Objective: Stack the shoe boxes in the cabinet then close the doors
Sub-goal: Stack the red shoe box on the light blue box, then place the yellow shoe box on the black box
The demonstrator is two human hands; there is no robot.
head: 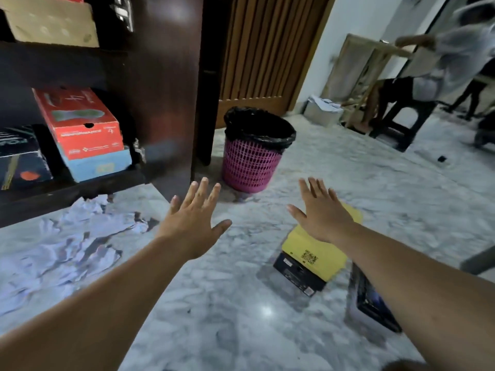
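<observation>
Yellow-lidded shoe box on floor, seemingly just under empty right grip.

Boxes sit on the cabinet shelf at left. A bin stands right of it. Another box lies on the floor nearer.

floor: grey-white marble, glossy with a light glint | wall: white | door: slatted wood | bin: pink, black liner | stool: dark
</observation>
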